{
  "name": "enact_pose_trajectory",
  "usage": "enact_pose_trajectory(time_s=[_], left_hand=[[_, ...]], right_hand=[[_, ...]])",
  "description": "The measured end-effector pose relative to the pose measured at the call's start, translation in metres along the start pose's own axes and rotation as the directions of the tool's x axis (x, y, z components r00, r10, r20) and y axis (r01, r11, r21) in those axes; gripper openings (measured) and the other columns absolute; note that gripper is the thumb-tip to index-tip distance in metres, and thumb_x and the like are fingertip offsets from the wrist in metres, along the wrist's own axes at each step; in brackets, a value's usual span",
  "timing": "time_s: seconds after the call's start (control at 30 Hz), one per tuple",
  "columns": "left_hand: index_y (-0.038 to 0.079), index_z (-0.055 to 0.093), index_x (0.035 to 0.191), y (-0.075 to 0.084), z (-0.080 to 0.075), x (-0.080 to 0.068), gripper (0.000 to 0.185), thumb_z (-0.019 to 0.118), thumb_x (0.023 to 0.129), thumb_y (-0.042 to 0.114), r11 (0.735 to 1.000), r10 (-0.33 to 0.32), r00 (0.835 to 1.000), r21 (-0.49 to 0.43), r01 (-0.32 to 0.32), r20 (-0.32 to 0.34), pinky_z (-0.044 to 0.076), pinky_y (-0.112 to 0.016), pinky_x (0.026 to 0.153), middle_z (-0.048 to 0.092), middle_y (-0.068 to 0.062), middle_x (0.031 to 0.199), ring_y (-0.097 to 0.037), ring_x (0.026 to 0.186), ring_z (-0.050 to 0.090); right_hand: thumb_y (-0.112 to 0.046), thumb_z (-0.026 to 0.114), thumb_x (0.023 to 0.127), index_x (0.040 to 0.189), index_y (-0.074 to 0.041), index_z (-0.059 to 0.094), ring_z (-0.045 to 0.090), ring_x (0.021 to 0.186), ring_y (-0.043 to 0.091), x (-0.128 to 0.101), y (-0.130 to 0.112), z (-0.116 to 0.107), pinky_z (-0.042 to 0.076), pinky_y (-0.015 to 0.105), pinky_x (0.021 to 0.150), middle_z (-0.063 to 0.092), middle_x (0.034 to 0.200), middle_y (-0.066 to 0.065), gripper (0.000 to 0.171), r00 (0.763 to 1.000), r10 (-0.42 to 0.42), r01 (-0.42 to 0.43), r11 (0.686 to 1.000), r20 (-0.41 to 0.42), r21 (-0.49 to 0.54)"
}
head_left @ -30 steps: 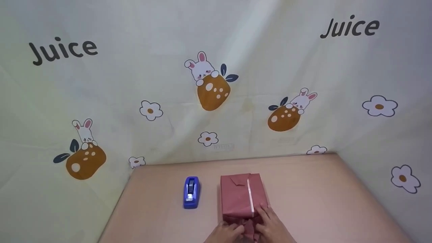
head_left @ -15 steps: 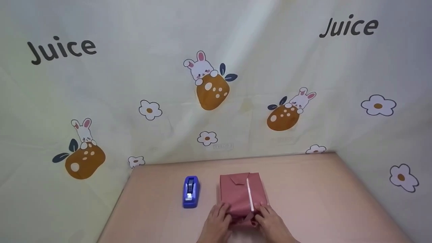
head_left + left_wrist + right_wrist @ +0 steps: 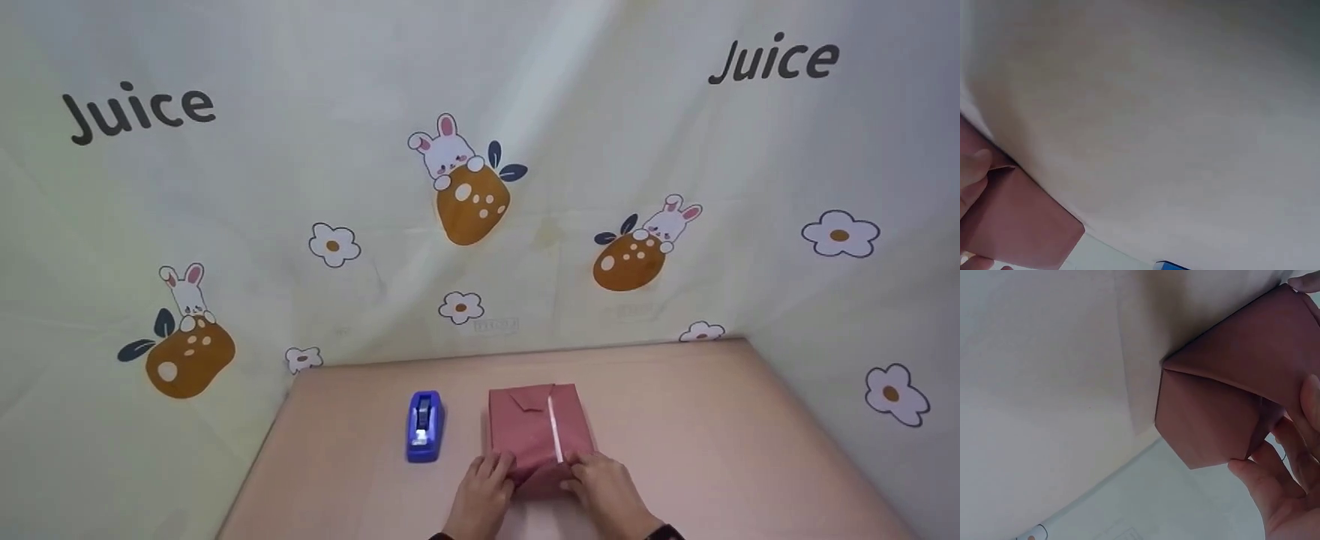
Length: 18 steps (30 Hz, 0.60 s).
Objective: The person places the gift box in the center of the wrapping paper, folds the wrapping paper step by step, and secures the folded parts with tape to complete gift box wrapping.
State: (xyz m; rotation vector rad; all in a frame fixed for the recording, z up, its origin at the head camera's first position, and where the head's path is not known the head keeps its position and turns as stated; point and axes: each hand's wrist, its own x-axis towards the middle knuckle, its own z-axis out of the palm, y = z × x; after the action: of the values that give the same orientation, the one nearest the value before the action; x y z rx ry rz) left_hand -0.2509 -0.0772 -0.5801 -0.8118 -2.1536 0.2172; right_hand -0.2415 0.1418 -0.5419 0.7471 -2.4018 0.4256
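A box wrapped in dull red paper [image 3: 529,427] lies on the table, with a white strip down its top and a pointed fold at its far edge. My left hand [image 3: 484,487] grips its near left corner; in the left wrist view the thumb [image 3: 976,166] presses the paper of the end face. With my right hand [image 3: 606,484] I pinch a flap of wrapping paper [image 3: 546,478] at the near right corner. The right wrist view shows this flap [image 3: 1252,343] as a broad smooth fold, with an open crease beneath it by the fingers [image 3: 1258,478].
A blue tape dispenser [image 3: 424,427] stands left of the box. The table [image 3: 712,435] has a pale pinkish cover. Behind and at both sides hangs a light curtain [image 3: 375,150] printed with rabbits, fruit and flowers.
My left hand has moved from the middle of the near end to the left corner. The crumpled end paper has been turned up into a smooth flap against the box's near edge.
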Motion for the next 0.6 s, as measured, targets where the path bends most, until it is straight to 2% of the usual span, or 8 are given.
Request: enact_pose_trajectory(time_s=[0.07,0.13,0.3,0.4,0.47,0.6], left_hand=[[0.011,0.062,0.072,0.000,0.003,0.003,0.008,0.056,0.069,0.013,0.999,0.000,0.997,0.033,0.002,-0.072,0.049,-0.031,0.073,0.055,-0.003,0.099,-0.020,0.090,0.055],[0.013,0.059,0.076,-0.001,0.004,0.007,0.011,0.057,0.068,0.020,0.999,-0.010,0.992,0.048,0.016,-0.124,0.048,-0.029,0.069,0.054,0.000,0.090,-0.017,0.083,0.054],[0.014,0.050,0.081,-0.005,0.004,0.014,0.036,0.072,0.057,0.030,0.999,-0.037,0.991,0.022,0.040,-0.128,0.041,-0.025,0.061,0.049,0.003,0.075,-0.014,0.070,0.047],[0.013,0.050,0.085,-0.008,0.002,0.016,0.040,0.075,0.058,0.029,0.999,-0.044,0.996,-0.031,0.042,-0.080,0.041,-0.024,0.061,0.050,0.004,0.075,-0.013,0.069,0.047],[0.013,0.051,0.090,-0.009,0.000,0.016,0.041,0.076,0.061,0.029,0.996,-0.046,0.999,-0.080,0.045,-0.019,0.043,-0.024,0.064,0.051,0.004,0.077,-0.011,0.070,0.048],[0.017,0.055,0.101,-0.013,-0.005,0.017,0.044,0.077,0.066,0.033,0.979,-0.043,0.993,-0.196,0.063,0.106,0.044,-0.024,0.070,0.052,0.006,0.083,-0.009,0.075,0.048]], right_hand=[[-0.024,0.075,0.066,0.065,-0.011,0.067,0.058,0.064,0.010,0.000,0.000,-0.001,0.046,0.021,0.056,0.059,0.074,-0.008,0.015,1.000,-0.005,0.005,1.000,-0.001,-0.012],[-0.024,0.075,0.067,0.063,-0.012,0.066,0.058,0.062,0.009,0.001,0.000,-0.001,0.046,0.021,0.055,0.058,0.072,-0.009,0.016,1.000,-0.004,0.004,1.000,-0.001,-0.013],[-0.024,0.074,0.069,0.066,-0.015,0.058,0.053,0.058,0.004,0.004,-0.001,-0.005,0.042,0.022,0.050,0.053,0.064,-0.011,0.019,0.998,0.046,-0.048,0.998,0.052,0.042],[-0.027,0.073,0.071,0.076,-0.016,0.057,0.053,0.064,0.006,0.005,-0.001,-0.008,0.042,0.024,0.053,0.052,0.068,-0.009,0.020,0.995,0.042,-0.047,0.998,0.094,0.044],[-0.028,0.072,0.072,0.080,-0.016,0.057,0.054,0.070,0.009,0.006,-0.001,-0.010,0.044,0.026,0.057,0.055,0.076,-0.007,0.020,0.994,0.012,-0.017,0.999,0.112,0.041],[-0.025,0.069,0.076,0.083,-0.016,0.057,0.059,0.090,0.014,0.010,0.003,-0.013,0.050,0.029,0.072,0.060,0.107,0.000,0.017,0.983,-0.078,0.062,0.993,0.169,0.098]])
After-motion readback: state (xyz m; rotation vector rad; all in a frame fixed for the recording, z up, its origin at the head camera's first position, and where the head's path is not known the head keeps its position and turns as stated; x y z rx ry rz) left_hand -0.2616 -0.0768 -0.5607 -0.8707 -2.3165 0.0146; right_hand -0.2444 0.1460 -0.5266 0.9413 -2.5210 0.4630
